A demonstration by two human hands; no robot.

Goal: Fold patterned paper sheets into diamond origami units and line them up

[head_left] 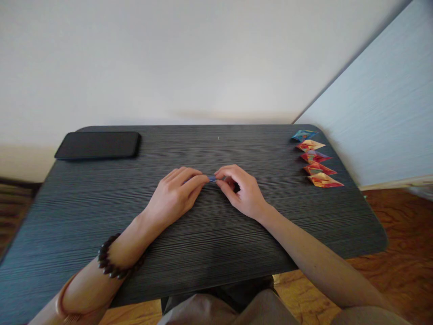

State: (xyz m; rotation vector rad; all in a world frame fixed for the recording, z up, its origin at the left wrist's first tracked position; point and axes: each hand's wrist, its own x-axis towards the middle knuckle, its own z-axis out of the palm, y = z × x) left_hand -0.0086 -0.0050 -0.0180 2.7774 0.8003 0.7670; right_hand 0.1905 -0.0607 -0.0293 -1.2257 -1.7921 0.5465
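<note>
Between my fingertips, over the middle of the table, is a small blue piece of folded paper [212, 179], mostly hidden by the fingers. My left hand [177, 189] pinches its left part between thumb and fingers. The thumb and forefinger of my right hand [241, 189] are closed on its right end. Along the table's right side lies a column of several folded paper shapes with pointed ends: a blue one [304, 135] farthest back, then yellow, red and orange ones [325, 180] nearer me.
A black flat slab like a phone or tablet [98, 145] lies at the back left of the dark wood-grain table [189, 257]. A pale wall [189, 58] runs behind the table, and a light panel [389, 104] stands to the right. Brown patterned floor shows below.
</note>
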